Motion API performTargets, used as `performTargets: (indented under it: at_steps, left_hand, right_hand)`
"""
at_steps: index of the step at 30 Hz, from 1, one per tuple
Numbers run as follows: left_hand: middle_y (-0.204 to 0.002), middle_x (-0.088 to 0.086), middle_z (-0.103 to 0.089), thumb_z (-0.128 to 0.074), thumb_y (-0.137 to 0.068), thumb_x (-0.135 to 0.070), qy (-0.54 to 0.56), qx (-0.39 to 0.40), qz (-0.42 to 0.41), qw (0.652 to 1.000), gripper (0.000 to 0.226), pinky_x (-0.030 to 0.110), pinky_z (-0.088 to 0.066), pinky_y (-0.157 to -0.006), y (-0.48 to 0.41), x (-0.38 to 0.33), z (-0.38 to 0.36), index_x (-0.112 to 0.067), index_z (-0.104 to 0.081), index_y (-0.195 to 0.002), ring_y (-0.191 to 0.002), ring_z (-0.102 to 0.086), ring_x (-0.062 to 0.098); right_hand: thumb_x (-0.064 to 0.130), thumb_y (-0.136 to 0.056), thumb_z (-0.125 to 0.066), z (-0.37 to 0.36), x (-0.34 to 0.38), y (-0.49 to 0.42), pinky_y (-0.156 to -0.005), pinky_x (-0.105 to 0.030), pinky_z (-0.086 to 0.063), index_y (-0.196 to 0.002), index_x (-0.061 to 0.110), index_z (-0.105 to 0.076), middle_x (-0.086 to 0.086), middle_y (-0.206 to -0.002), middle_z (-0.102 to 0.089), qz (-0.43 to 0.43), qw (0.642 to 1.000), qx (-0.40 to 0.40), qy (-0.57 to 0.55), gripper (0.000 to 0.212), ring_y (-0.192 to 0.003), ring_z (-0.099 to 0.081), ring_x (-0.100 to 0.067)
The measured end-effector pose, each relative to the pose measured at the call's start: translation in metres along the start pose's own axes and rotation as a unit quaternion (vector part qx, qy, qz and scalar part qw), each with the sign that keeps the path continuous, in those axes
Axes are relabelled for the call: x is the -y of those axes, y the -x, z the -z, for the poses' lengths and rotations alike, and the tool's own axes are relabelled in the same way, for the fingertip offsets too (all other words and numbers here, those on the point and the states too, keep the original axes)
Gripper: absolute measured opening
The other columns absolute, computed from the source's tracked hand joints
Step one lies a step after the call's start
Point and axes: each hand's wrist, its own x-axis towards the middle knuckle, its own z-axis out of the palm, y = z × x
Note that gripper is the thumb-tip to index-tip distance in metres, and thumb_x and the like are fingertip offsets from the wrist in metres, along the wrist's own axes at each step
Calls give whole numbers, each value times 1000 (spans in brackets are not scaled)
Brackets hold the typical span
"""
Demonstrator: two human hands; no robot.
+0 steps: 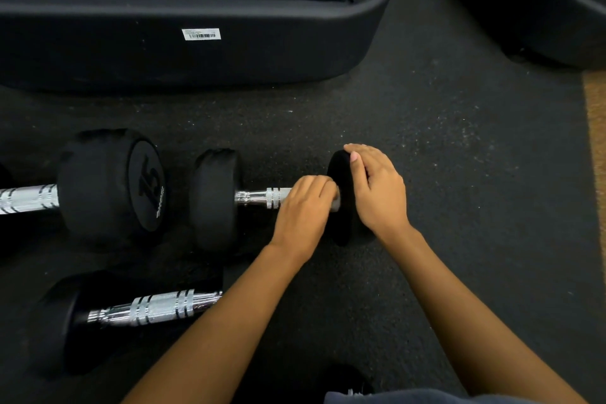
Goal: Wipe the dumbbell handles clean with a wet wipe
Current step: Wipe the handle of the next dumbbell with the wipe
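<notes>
A small black dumbbell lies on the dark floor, its chrome handle [262, 197] running left to right. My left hand [303, 213] is curled round the right part of that handle; a sliver of white wipe [335, 204] shows at its fingertips. My right hand [377, 188] holds the dumbbell's right head [341, 233], fingers curved over its top edge. The left head [214, 198] stands free.
A bigger dumbbell marked 15 [111, 187] lies just left. Another dumbbell with a chrome handle [154, 307] lies in front, partly under my left forearm. A black treadmill base [196, 26] fills the back. More black equipment [551, 3] sits at back right.
</notes>
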Motion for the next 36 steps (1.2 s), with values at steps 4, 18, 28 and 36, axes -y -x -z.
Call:
performTargets:
  at_steps: [4,18,28,36]
  left_hand:
    - [-86,9,-61,-74,-66,1,17,19,1,1000,24,33,-37,-79,1,10,8,-7,-60,-84,-80,-58,26]
    - [-112,2,-61,-39,-97,-34,-64,110,115,985,34,33,-32,-95,-6,22,19,-19,-63,-117,-104,-54,20]
    - [-125,-2,-52,-27,-100,-36,-71,176,80,979,39,32,-22,-103,-20,12,14,-25,-58,-122,-114,-46,17]
    - [-104,8,-66,-22,-102,-30,-127,215,160,955,43,36,-28,-99,-26,18,16,-12,-61,-105,-99,-59,25]
  right_hand:
    - [23,-99,-39,0,-1,1,-101,-18,-30,-119,12,-62,0,-122,-62,1,1000,-4,5,32,-121,-48,-10]
    - [26,-98,-36,-2,-1,1,-102,-28,-37,-118,12,-63,1,-121,-63,-1,1000,-10,-9,36,-120,-49,-11]
    - [25,-98,-37,0,-1,1,-104,-29,-37,-118,12,-63,0,-121,-63,-2,1000,-6,-14,35,-121,-49,-12]
    - [23,-99,-39,-1,0,-2,-101,-26,-37,-116,13,-64,2,-119,-64,-4,1000,-12,-17,32,-118,-51,-10]
